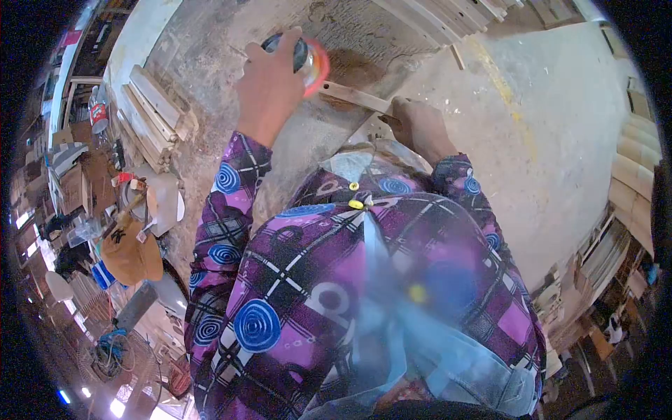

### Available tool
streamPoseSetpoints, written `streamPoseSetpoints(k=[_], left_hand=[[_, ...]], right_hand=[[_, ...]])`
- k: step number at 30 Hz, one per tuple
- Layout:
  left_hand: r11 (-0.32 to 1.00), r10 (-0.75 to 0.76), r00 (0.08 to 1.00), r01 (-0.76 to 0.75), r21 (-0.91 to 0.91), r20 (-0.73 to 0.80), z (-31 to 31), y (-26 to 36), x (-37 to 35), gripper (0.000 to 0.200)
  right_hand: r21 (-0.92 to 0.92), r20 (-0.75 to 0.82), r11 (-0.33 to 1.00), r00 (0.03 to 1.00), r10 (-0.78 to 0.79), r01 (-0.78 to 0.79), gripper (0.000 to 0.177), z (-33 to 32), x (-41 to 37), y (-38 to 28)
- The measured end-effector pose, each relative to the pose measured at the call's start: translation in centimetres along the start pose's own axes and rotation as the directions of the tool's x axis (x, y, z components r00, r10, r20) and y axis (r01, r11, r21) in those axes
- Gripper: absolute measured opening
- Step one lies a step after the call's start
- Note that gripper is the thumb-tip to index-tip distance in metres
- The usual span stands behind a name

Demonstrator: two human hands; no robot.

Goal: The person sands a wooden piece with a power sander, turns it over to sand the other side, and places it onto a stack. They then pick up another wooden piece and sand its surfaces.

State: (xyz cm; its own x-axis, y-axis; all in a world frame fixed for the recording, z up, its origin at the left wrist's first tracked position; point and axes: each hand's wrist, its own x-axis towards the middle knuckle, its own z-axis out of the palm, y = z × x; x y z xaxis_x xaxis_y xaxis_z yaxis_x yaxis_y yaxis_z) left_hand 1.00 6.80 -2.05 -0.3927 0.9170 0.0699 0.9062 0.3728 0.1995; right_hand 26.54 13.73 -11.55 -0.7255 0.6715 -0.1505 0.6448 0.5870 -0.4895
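My left hand (271, 87) is wrapped over the top of a round palm sander (317, 68) with a black top and a red-orange edge. The sander is at the left end of a narrow wooden strip (357, 96); whether its pad touches the wood is hidden. A small dark hole shows near that end of the strip. My right hand (423, 127) grips the other end, fingers closed around it. Brown dust (353, 68) lies on the worktable (483, 154) just beyond the strip.
Stacked wooden strips lie at the left (150, 115) and along the far edge (437, 21). A plastic bottle (98, 115), a brown cap (131, 252) and clutter stand at the left. More boards (595, 252) are at the right.
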Motion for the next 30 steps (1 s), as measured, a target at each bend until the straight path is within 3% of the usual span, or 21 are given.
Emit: streamPoseSetpoints(k=[5,7,12,16,18,19,25,27,30], left_hand=[[0.997,0.079,0.997,-0.079,-0.011,0.027,0.5,2.7,-1.4,0.053],[0.993,0.121,0.992,-0.12,-0.017,0.021,0.5,2.6,-1.5,0.052],[0.999,-0.037,0.999,0.037,0.022,-0.023,-0.5,0.0,-0.6,0.053],[0.999,-0.032,0.999,0.032,0.005,-0.014,-1.1,1.1,-1.7,0.057],[0.999,-0.05,0.992,0.052,-0.013,0.117,-1.8,3.3,-2.4,0.061],[0.998,-0.052,0.992,0.055,-0.016,0.119,-1.6,3.7,-2.5,0.061],[0.999,-0.041,0.997,0.041,0.011,0.07,-0.9,2.3,-2.8,0.063],[0.999,0.014,0.999,-0.012,0.052,-0.034,-0.8,1.7,-2.9,0.062],[0.996,-0.047,0.997,0.042,0.082,0.062,-1.6,2.3,-3.0,0.067]], right_hand=[[0.024,-0.017,0.999,1.0,-0.025,0.025,0.031,-0.1,0.0,0.0],[-0.024,-0.015,1.0,1.0,0.013,-0.013,0.015,0.0,0.0,-0.3],[-0.001,-0.015,1.0,1.0,0.016,-0.016,0.014,-0.7,-0.1,-0.8],[0.053,-0.085,0.998,0.996,-0.022,0.027,0.011,-0.1,-0.2,-0.5],[0.063,-0.053,0.998,0.998,-0.02,0.023,0.014,-0.4,-0.2,-0.3],[0.073,-0.02,0.997,1.0,-0.016,0.017,0.024,-0.5,-0.3,-0.1],[0.018,-0.011,1.0,1.0,0.003,-0.002,0.023,-0.5,-0.1,-0.6],[0.004,-0.014,1.0,1.0,-0.005,0.005,0.023,-0.4,0.0,-0.6],[-0.009,-0.018,1.0,1.0,-0.021,0.02,0.022,0.0,0.0,-0.3]])
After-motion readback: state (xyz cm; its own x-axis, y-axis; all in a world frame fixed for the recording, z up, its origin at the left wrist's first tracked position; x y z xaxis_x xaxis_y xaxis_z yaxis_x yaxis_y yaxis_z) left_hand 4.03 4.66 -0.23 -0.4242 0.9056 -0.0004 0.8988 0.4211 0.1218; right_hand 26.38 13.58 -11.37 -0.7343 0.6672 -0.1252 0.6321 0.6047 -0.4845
